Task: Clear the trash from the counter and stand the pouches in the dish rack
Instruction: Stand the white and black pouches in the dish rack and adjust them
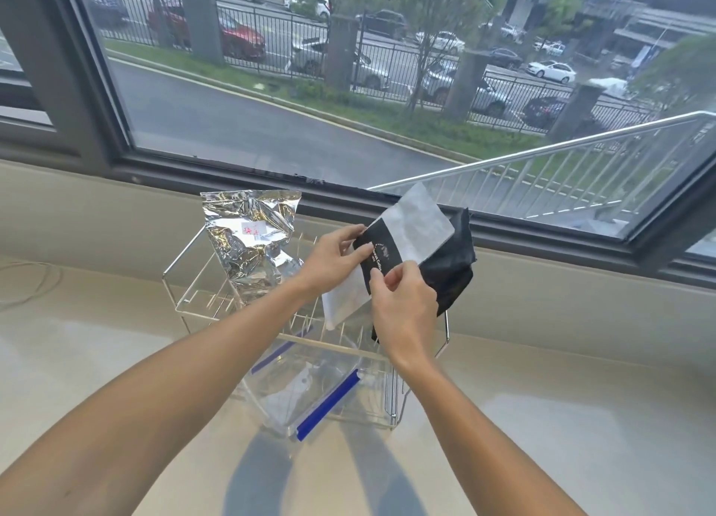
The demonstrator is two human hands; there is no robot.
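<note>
A wire dish rack (182,279) stands on the pale counter below the window. A crinkled silver foil pouch (252,240) stands upright in its back left slots. My left hand (333,259) and my right hand (403,306) both grip a white pouch with a black label band (414,224), held tilted over the rack's right side. Behind it a black pouch (455,267) leans at the rack's right end, partly hidden by my right hand. A clear zip bag with a blue seal strip (329,403) lies in the rack's front part.
The beige counter (561,418) spreads out on both sides of the rack. A low ledge and a dark window frame (248,174) run just behind the rack. A thin white cable (27,283) lies at the far left.
</note>
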